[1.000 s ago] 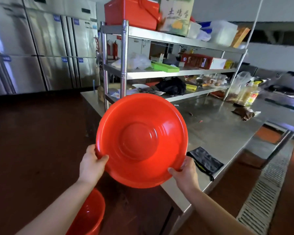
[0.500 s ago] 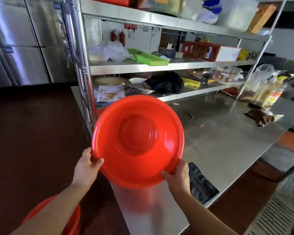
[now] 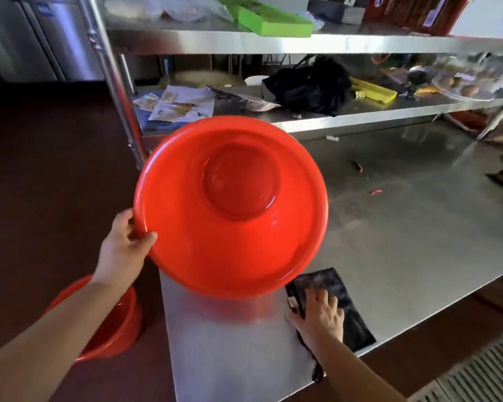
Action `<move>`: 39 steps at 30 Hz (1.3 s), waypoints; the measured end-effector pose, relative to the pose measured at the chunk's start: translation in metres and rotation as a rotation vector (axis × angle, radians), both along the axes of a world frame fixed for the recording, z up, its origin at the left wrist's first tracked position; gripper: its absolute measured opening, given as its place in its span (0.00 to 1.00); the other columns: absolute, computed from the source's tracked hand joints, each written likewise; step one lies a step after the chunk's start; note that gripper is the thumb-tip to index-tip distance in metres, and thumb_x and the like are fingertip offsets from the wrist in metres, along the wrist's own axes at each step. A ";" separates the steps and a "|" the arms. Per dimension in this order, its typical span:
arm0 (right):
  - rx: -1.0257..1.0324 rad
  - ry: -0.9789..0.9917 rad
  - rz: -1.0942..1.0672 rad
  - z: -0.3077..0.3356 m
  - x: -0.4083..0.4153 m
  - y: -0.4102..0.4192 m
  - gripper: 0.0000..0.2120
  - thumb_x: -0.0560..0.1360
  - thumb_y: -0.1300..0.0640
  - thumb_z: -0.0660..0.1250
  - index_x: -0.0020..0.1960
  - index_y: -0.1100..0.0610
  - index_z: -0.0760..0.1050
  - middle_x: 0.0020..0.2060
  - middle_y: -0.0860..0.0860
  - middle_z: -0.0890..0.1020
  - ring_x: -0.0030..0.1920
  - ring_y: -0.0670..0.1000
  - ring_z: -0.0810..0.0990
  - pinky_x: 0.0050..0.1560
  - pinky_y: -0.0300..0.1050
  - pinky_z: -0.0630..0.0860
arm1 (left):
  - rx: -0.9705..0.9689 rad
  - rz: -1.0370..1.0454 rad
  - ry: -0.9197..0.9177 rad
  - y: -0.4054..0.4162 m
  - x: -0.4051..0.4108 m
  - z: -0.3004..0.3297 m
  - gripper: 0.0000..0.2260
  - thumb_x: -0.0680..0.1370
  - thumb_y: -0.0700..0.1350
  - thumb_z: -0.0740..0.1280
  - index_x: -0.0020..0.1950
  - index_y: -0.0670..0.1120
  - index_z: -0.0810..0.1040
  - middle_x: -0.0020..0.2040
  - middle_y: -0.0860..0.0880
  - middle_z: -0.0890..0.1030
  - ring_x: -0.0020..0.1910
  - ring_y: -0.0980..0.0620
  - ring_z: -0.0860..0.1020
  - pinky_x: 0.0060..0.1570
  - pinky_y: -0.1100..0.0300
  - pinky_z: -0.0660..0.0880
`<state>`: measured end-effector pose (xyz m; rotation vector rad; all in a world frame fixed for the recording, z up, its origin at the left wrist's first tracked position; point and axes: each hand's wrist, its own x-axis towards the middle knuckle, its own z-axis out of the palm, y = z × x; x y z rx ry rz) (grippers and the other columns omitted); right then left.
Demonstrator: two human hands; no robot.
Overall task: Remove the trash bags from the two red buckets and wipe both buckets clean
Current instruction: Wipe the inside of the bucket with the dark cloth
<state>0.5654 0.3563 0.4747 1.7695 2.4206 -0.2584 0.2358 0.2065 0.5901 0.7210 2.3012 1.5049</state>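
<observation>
Red plastic dominates my head view: a red bucket [image 3: 230, 207] is held tilted above the near corner of the steel table [image 3: 404, 227], its outer base turned toward my camera and its mouth facing away. My left hand [image 3: 122, 250] grips the bucket's lower-left rim, thumb curled over the outer face and fingers hidden behind the rim. My right hand [image 3: 321, 314] is off the bucket, just below and to the right of its lower edge, lying palm-down with fingers spread on a black cloth [image 3: 343, 311] that rests flat on the table near its front edge; I cannot tell whether the fingers pinch the fabric. A second red bucket [image 3: 108, 329] stands on the dark floor [image 3: 41, 169] beneath my left forearm, left of the table and well apart from the right hand. Behind the held bucket, the shelf rack [image 3: 317, 44] carries a green tray [image 3: 273, 21], loose papers [image 3: 180, 103] and a bundled black bag [image 3: 308, 85]; no liner shows on either bucket.
</observation>
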 end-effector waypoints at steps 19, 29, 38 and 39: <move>0.215 0.923 -0.434 0.083 0.023 -0.053 0.11 0.69 0.65 0.68 0.43 0.53 0.69 0.35 0.53 0.75 0.37 0.58 0.73 0.39 0.48 0.66 | 0.020 -0.124 0.033 -0.027 0.013 -0.017 0.07 0.77 0.40 0.66 0.50 0.49 0.70 0.38 0.51 0.78 0.38 0.52 0.78 0.37 0.60 0.73; 0.324 1.038 -0.201 0.114 -0.044 -0.138 0.10 0.66 0.55 0.63 0.47 0.49 0.73 0.39 0.45 0.74 0.43 0.51 0.73 0.42 0.42 0.64 | -0.025 -0.382 0.198 -0.060 0.023 -0.009 0.19 0.78 0.43 0.65 0.67 0.56 0.69 0.51 0.55 0.78 0.50 0.54 0.76 0.51 0.56 0.72; -0.051 0.636 0.187 0.042 -0.144 -0.149 0.17 0.73 0.58 0.68 0.61 0.60 0.74 0.58 0.57 0.75 0.58 0.58 0.74 0.56 0.44 0.67 | -0.107 -0.312 -0.166 -0.071 0.020 -0.048 0.14 0.77 0.43 0.67 0.62 0.43 0.72 0.51 0.44 0.80 0.52 0.45 0.79 0.57 0.50 0.74; -0.078 0.573 0.267 0.032 -0.152 -0.151 0.21 0.74 0.55 0.67 0.65 0.59 0.73 0.64 0.57 0.73 0.63 0.57 0.71 0.61 0.45 0.65 | -0.120 -0.311 -0.253 -0.072 0.022 -0.058 0.12 0.78 0.43 0.65 0.60 0.41 0.72 0.52 0.41 0.80 0.54 0.42 0.79 0.59 0.47 0.73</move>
